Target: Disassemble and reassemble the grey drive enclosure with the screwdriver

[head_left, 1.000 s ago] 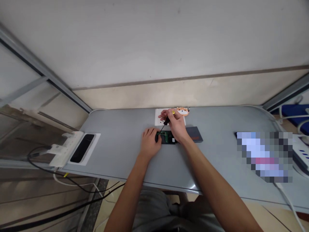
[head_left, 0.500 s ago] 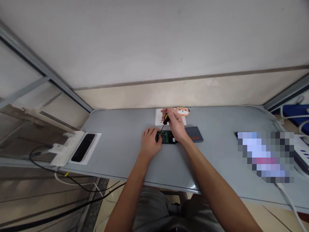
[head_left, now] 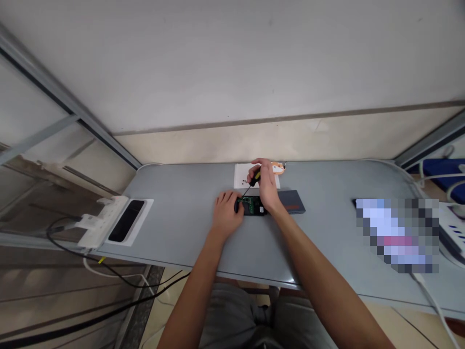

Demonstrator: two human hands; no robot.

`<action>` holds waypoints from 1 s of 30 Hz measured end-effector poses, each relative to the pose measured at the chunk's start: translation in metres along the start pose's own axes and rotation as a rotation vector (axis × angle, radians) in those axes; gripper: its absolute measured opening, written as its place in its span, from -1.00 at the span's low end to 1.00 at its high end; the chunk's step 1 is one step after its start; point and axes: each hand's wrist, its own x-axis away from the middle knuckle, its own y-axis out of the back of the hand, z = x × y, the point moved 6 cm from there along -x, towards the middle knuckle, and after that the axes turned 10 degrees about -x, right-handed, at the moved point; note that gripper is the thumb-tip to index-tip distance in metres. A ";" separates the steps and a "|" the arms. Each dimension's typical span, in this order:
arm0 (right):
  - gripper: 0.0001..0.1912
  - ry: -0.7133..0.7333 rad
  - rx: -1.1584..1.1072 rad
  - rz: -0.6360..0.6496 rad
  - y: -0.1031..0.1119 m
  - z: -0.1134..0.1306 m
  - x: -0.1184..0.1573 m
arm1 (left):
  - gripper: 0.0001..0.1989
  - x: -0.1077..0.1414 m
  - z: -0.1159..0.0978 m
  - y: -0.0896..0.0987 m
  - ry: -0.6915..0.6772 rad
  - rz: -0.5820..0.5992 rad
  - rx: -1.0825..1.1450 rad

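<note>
A black, opened device with a green circuit board (head_left: 250,206) lies flat on the grey table. Its left end is gripped by my left hand (head_left: 227,208), thumb near and fingers beyond. My right hand (head_left: 267,186) is closed around a black and yellow screwdriver (head_left: 255,178). The thin shaft slants down to the left, its tip at the board's upper left beside my left fingers. Partly under my right wrist, a dark grey flat case (head_left: 293,199) sits against the device's right side. Whether the tip touches a screw is too small to tell.
Behind the device lies white paper (head_left: 240,172) with several tiny dark pieces on it, and an orange cartoon-animal item (head_left: 279,168). A phone (head_left: 127,220) and a power strip (head_left: 103,220) are at left. At right is a blurred-out screen (head_left: 395,232) with a cable.
My right hand has turned about the screwdriver, its fingers now more extended and slightly to the right. The handle leans further right. My left hand and the board have stayed put.
</note>
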 end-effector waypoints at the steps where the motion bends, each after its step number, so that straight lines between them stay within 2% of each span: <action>1: -0.46 0.004 0.011 0.011 -0.001 0.001 0.000 | -0.79 0.000 0.000 0.000 0.001 0.000 -0.004; 5: -0.50 0.028 0.077 0.023 -0.001 0.004 0.001 | -0.79 0.000 0.000 -0.001 0.004 -0.006 -0.002; 12: -0.42 -0.041 -0.026 -0.031 0.001 -0.004 0.001 | -0.79 0.000 0.000 -0.002 0.014 0.011 0.009; 18: -0.48 -0.045 -0.117 0.066 -0.002 -0.003 0.000 | -0.80 0.000 0.000 -0.002 0.003 -0.003 0.011; 22: -0.53 -0.047 -0.079 0.038 -0.001 -0.002 0.002 | -0.80 0.000 0.000 -0.002 0.009 -0.003 0.012; 27: -0.41 -0.118 -0.097 0.033 -0.002 -0.003 0.004 | -0.80 0.000 0.000 -0.002 0.012 -0.006 0.021; 30: -0.39 -0.095 -0.044 0.034 -0.001 -0.002 0.003 | -0.79 0.000 0.000 -0.002 0.008 0.001 0.016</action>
